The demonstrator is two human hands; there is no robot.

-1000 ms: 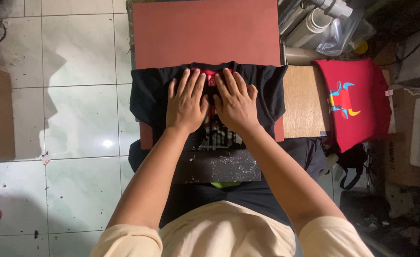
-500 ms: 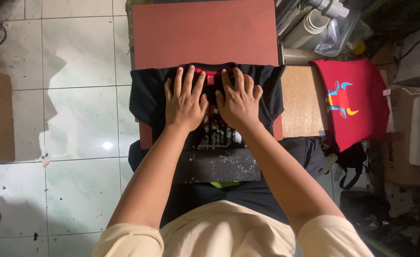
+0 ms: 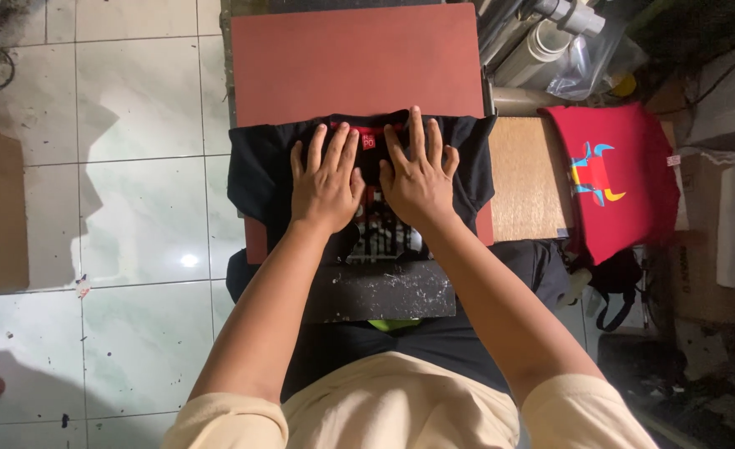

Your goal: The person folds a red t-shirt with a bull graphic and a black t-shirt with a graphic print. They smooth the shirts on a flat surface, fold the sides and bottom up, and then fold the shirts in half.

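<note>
Black T-shirt point(image 3: 259, 170) lies directly beneath both palms, its long axis running sideways across the red-brown platen point(image 3: 355, 62). Left hand point(image 3: 324, 183) and right hand point(image 3: 419, 176) press flat side by side, fingers spread, gripping nothing. Soft, wrinkled cloth; a red shirt point(image 3: 625, 179) lies farther right.

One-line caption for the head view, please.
Left hand and right hand lie flat on a black T-shirt spread over a red board.

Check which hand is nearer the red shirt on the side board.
Right. The right hand lies flat on the black shirt, closer to the red shirt; the left hand lies beyond it.
</note>
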